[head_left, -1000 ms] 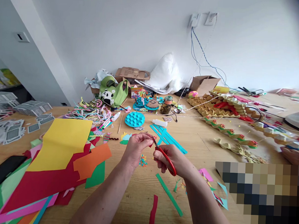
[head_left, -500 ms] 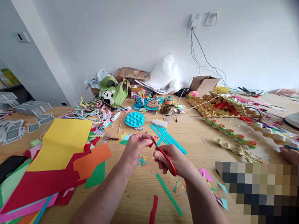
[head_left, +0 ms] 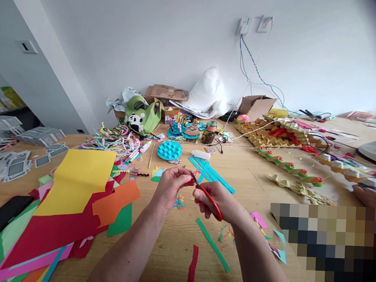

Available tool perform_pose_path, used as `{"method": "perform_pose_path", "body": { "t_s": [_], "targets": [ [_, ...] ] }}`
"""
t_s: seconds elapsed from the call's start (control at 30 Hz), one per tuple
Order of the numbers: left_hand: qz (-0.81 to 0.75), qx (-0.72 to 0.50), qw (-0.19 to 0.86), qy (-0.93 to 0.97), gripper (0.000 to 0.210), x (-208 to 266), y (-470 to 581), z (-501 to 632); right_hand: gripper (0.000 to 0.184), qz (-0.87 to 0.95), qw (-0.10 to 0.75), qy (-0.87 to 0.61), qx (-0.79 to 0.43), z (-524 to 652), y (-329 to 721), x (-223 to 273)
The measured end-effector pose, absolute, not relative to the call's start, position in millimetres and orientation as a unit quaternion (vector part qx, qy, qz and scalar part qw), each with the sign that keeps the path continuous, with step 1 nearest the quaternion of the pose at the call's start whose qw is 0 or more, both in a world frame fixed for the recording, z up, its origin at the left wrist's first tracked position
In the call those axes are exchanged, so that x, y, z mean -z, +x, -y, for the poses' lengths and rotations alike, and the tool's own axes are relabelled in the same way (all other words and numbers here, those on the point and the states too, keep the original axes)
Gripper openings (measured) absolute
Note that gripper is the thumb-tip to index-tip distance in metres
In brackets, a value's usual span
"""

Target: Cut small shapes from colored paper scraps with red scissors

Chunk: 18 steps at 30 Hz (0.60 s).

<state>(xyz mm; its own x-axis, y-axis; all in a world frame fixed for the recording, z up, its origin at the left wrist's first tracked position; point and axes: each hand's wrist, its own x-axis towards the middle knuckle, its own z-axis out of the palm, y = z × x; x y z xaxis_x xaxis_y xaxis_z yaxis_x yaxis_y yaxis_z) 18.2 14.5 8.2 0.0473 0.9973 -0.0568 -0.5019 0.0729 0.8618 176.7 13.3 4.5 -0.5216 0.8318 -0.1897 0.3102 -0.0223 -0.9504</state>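
Observation:
My left hand (head_left: 173, 184) pinches a small piece of red paper (head_left: 190, 182) between thumb and fingers, most of it hidden. Red-handled scissors (head_left: 208, 198) are gripped in my right hand (head_left: 213, 199), their blades pointing up and left beside the red paper. Below the hands, a little heap of tiny coloured paper bits (head_left: 179, 202) lies on the wooden table (head_left: 158, 256). Nearer to me lie a green paper strip (head_left: 213, 245) and a red paper strip (head_left: 193, 268). Behind the hands are blue paper strips (head_left: 216, 175) and a round blue dimpled piece (head_left: 169, 150).
Coloured paper sheets (head_left: 77, 182) and a black phone (head_left: 5, 216) cover the left side. Farther back stand a green panda bag (head_left: 145, 116), a jar (head_left: 209, 132) and white stuffing (head_left: 210, 92). Egg-carton strips (head_left: 288, 165) lie on the right, near another person's hand (head_left: 368, 195).
The red paper has shifted slightly at the scissor blades. Both my hands stay almost in the same place.

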Motion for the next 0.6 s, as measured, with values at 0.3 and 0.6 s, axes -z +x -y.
{"method": "perform_pose_path", "body": {
  "t_s": [0.3,0.6],
  "targets": [
    [-0.361,-0.588,0.648,0.322,0.013,-5.4,17.8,-15.6,0.048,0.651,0.228,-0.443,-0.573,-14.5,176.1,-4.3],
    [-0.362,-0.579,0.671,0.289,0.014,-4.6,18.9,-16.1,0.052,0.654,0.229,-0.461,-0.555,-13.4,176.1,-10.0]
  ]
}}
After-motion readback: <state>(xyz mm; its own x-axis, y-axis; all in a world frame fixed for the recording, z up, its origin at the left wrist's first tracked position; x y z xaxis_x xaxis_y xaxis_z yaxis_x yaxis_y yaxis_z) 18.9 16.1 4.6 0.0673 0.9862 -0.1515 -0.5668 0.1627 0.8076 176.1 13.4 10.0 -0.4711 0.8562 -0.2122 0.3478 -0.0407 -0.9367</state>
